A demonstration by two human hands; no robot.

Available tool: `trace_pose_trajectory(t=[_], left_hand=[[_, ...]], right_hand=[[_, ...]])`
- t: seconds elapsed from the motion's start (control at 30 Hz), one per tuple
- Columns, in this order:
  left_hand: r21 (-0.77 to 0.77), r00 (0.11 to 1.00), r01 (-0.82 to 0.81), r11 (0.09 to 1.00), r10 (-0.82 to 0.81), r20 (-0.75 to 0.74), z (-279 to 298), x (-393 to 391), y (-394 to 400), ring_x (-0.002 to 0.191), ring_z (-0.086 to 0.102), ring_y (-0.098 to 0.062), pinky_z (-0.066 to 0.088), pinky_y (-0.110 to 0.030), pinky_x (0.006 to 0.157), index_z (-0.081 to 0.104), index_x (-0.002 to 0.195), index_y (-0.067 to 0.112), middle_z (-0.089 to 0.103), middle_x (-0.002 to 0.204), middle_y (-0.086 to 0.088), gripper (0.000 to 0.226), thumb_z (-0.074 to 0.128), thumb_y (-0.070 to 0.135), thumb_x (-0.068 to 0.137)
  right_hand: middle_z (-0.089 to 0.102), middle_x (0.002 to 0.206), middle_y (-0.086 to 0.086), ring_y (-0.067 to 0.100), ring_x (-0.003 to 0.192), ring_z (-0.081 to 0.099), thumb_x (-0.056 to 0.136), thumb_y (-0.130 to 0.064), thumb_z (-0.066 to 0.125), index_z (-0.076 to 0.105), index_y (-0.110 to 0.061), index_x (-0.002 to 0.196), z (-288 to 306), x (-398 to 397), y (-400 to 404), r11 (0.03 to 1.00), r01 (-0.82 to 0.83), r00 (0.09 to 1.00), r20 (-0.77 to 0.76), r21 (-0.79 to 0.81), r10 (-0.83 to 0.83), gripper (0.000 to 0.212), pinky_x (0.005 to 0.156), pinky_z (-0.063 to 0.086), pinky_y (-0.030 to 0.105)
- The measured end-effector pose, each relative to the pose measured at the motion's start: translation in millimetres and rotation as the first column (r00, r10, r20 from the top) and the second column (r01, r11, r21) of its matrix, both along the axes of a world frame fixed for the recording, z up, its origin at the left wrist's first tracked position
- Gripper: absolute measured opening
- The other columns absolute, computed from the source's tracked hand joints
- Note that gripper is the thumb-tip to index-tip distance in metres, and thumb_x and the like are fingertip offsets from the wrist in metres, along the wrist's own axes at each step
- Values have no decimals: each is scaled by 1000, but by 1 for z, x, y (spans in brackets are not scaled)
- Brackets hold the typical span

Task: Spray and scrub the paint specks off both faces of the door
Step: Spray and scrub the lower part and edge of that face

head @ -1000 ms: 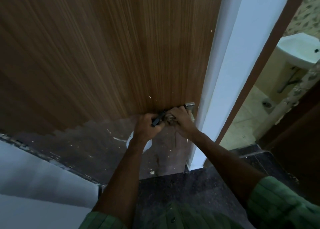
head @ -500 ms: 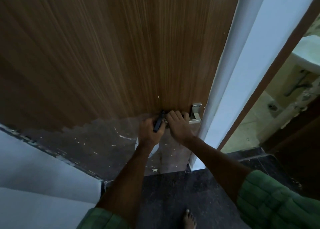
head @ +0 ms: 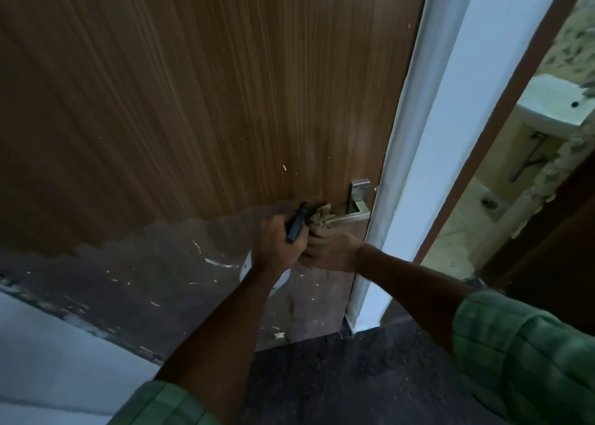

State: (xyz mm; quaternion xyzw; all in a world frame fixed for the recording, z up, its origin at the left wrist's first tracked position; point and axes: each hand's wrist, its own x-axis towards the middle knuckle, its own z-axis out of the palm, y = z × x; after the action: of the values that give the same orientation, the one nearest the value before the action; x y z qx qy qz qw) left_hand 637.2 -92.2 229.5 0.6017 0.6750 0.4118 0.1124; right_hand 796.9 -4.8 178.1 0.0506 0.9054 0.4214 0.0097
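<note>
A brown wood-grain door [head: 199,96] fills the view; its lower part is dull and dotted with white paint specks [head: 219,262]. My left hand [head: 273,247] grips a white spray bottle [head: 248,268] by its black trigger head [head: 297,222]; most of the bottle is hidden behind the hand and wrist. My right hand [head: 328,250] holds a tan scrub pad [head: 318,217] close against the door, just left of the metal door handle [head: 357,199].
A white door frame [head: 428,154] stands right of the door. Beyond it a bathroom with a white washbasin [head: 553,102] and a floor drain [head: 489,203]. Dark speckled floor [head: 338,379] lies below. A white wall [head: 48,350] is at lower left.
My right hand has turned and slid a little downward below the handle, with the pad now showing above its fingers. The left hand stays on the spray bottle. The camera shifted slightly.
</note>
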Motion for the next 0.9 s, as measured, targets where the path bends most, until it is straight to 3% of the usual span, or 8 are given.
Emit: trace_pose_trajectory(t=[0.17,0.27,0.37,0.47,0.6,0.67,0.77,0.9], left_hand=[[128,999,19,992,-25,46,-23,-6,18,49,55,-8,33,-13,45,51,62,24,46,48,13,33,68,19,90],[214,999,35,976,-38,7,-41,-6,29,48,53,-16,31,-14,44,51,62,20,45,49,11,29,64,21,87],[284,999,37,958,-34,-14,-55,-4,33,46,51,-12,29,-12,44,48,62,26,45,49,13,32,66,17,87],[318,1000,11,948,-15,12,-74,2,37,44,49,-9,29,-13,43,40,56,30,42,45,12,49,70,7,87],[320,999,8,947,-19,29,-87,15,34,43,49,-9,32,-15,43,48,55,23,47,46,9,43,69,10,91],[326,996,-48,944,21,86,-87,16,31,45,54,-12,46,-32,47,57,59,18,55,51,2,37,69,14,93],[324,992,-60,944,21,124,-87,14,28,58,66,-37,55,-48,55,67,69,3,66,62,-17,33,67,29,91],[375,998,-48,926,28,60,-94,15,15,56,63,-33,58,-51,60,70,81,-6,69,70,-24,42,62,33,92]], right_hand=[[62,126,5,27,120,55,93,-28,70,62,-21,119,-53,15,33,945,-295,951,143,139,276,28,107,40,41],[62,128,4,24,114,59,102,-20,59,64,-22,122,-76,24,54,920,-353,932,-21,172,361,20,97,47,37],[66,128,4,23,106,63,110,-22,49,67,-24,126,-83,23,64,927,-340,902,-223,158,369,24,86,51,35],[64,126,7,24,100,61,105,-28,60,65,-22,127,-94,17,60,937,-302,820,-454,173,348,23,83,55,37],[61,126,15,27,93,63,101,-22,67,67,-12,116,-101,10,52,967,-237,679,-695,98,237,19,72,57,40],[66,125,17,28,92,65,104,-22,62,68,-10,121,-101,8,47,968,-221,617,-751,121,235,22,69,56,38],[68,121,18,29,91,66,103,-19,64,68,-10,122,-95,8,51,954,-172,537,-789,244,298,22,67,56,40],[63,136,20,34,111,65,102,-15,61,69,-8,129,-119,5,58,927,-117,530,-767,356,361,29,82,58,45]])
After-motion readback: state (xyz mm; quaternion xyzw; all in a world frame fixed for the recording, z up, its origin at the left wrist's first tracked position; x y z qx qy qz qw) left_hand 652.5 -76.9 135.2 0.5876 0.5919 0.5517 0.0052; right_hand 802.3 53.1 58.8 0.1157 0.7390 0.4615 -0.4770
